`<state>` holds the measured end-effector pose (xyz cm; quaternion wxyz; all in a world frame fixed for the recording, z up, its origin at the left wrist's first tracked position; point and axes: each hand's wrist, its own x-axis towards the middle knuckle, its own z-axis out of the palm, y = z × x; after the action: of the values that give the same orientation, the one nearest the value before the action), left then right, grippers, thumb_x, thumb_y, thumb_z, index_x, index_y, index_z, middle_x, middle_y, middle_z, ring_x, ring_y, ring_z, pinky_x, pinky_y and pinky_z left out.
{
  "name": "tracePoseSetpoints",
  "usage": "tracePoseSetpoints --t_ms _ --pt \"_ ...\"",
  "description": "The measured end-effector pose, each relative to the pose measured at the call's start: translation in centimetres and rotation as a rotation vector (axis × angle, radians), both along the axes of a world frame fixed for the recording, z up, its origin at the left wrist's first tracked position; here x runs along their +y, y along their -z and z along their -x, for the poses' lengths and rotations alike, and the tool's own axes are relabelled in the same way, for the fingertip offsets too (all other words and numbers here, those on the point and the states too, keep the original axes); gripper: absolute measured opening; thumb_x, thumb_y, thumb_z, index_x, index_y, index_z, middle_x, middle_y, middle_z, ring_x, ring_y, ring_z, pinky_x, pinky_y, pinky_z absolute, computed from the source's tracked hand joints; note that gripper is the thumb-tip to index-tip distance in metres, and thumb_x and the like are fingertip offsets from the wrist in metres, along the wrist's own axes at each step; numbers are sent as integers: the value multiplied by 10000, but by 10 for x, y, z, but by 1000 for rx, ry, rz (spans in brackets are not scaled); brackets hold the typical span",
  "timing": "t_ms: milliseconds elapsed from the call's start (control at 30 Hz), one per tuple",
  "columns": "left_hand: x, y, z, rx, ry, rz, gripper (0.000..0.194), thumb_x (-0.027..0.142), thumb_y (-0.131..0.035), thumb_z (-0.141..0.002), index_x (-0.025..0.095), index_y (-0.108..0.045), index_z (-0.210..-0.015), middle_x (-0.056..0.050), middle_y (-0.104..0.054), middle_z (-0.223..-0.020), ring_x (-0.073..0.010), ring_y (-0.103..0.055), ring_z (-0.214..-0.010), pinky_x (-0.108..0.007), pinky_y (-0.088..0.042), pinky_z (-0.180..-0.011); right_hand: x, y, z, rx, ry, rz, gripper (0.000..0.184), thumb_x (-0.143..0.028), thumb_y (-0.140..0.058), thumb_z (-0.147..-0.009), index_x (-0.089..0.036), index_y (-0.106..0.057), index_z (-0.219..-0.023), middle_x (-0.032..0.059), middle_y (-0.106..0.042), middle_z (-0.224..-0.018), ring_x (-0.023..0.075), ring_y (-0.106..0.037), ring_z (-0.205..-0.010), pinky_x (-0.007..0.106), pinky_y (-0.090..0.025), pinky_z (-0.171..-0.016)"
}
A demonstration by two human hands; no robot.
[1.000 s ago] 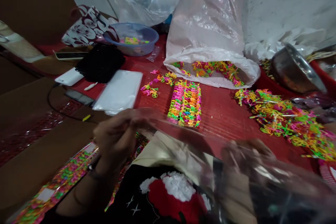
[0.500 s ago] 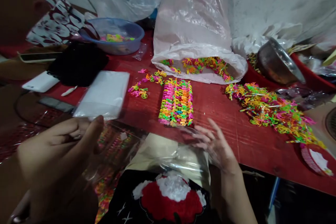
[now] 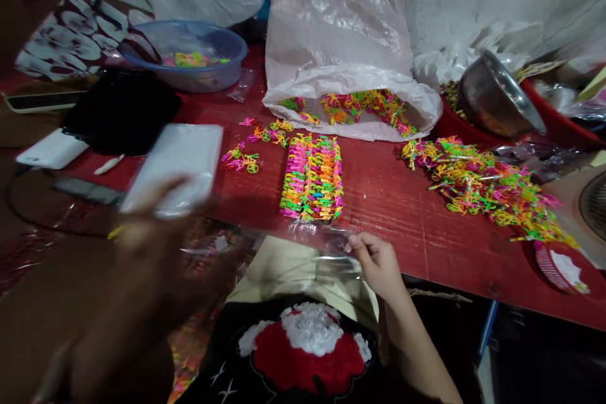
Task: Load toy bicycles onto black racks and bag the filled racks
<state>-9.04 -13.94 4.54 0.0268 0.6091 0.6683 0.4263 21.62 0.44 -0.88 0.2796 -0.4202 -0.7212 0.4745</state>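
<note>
In the head view my right hand [image 3: 381, 265] is closed, thumb and fingers pinching a clear plastic bag [image 3: 326, 243] at the table's front edge. Just beyond that bag, small bright plastic pieces [image 3: 312, 180] stand in neat, tight rows, in pink, yellow, green and orange. Motion smears my left hand [image 3: 149, 237] at the left, so its fingers cannot be read. It overlaps the near end of a pile of clear flat bags [image 3: 184, 151]; whether it touches them I cannot tell.
A large white sack [image 3: 345, 25] lies open with more pieces inside. Loose pieces [image 3: 478, 180] heap up at the right, near a metal bowl [image 3: 499, 98] and a small red basket [image 3: 552, 268]. At the back left are a blue basin [image 3: 203, 76] and a black cloth-like thing [image 3: 123, 110].
My right hand has gone from spread fingers to a pinch on the clear bag. The left hand has moved toward the bag pile, now blurred. The view has shifted slightly.
</note>
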Motion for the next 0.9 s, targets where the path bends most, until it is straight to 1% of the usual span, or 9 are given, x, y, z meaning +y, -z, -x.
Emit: tracePoseSetpoints --t_ms 67,133,300,400,533,633,700,800,900 --pt "18 0 -38 174 418 16 611 358 -714 -931 356 -486 -1497 -75 -524 -1554 -336 -514 -1426 -521 -524 -1139 -8 -11 19 -46 -144 -57 456 -486 -564 -1016 -180 -657 -691 0 -610 -627 130 -536 -600 249 -407 -600" --pt "33 7 -62 187 612 73 633 205 -570 -998 288 -358 -1589 -115 -586 -1502 -270 -585 -1362 -447 -542 -1113 -16 -20 36 -22 -235 -76 444 -493 -598 -992 -185 -644 -674 -22 -563 -585 111 -478 -550 242 -380 -567" --pt "45 23 -55 -23 377 52 386 135 -540 -968 248 -644 -1322 -75 -781 -1071 -188 -743 -889 -284 -601 -792 -18 -21 41 181 -229 88 475 -523 -902 -703 -217 -698 -1005 -8 -702 -783 156 -637 -701 263 -515 -660" --pt "44 20 -44 -209 249 49 93 216 -640 -950 223 -733 -955 -34 -758 -846 -161 -703 -726 -242 -551 -664 -12 -12 29 169 -126 71 286 -485 -770 -868 -206 -728 -917 20 -723 -765 163 -660 -681 269 -521 -654" --pt "46 11 -45 -455 234 89 279 298 -631 -982 196 -655 -723 0 -654 -642 -133 -624 -581 -217 -477 -537 1 -11 18 35 -251 -79 431 -473 -525 -1033 -203 -716 -756 -11 -601 -570 129 -549 -528 244 -450 -573" --pt "49 7 -47 -567 341 105 121 286 -670 -954 235 -714 -1056 -42 -742 -852 -176 -706 -739 -251 -562 -641 13 -24 21 21 -499 -126 544 -527 -386 -1078 -206 -728 -803 20 -648 -689 148 -608 -645 269 -510 -661" --pt "51 6 -45 -597 490 181 344 260 -699 -930 266 -651 -1271 -70 -769 -966 -192 -732 -802 -271 -594 -689 19 -33 24 70 -585 -142 539 -558 -356 -1080 -213 -761 -998 71 -714 -947 186 -682 -876 329 -563 -826" --pt "54 8 -41 -535 522 273 118 269 -690 -934 246 -725 -1045 -41 -755 -839 -172 -706 -713 -236 -553 -603 20 -36 27 190 -483 -150 511 -619 -437 -1041 -237 -776 -1060 106 -700 -1183 226 -674 -1120 408 -544 -1005" --pt "58 14 -41 -606 606 377 314 364 -638 -976 207 -656 -704 -10 -628 -655 -139 -600 -592 -222 -477 -520 16 -17 26 402 -379 7 628 -734 -491 -966 -220 -660 -646 84 -708 -771 217 -717 -821 390 -597 -812"
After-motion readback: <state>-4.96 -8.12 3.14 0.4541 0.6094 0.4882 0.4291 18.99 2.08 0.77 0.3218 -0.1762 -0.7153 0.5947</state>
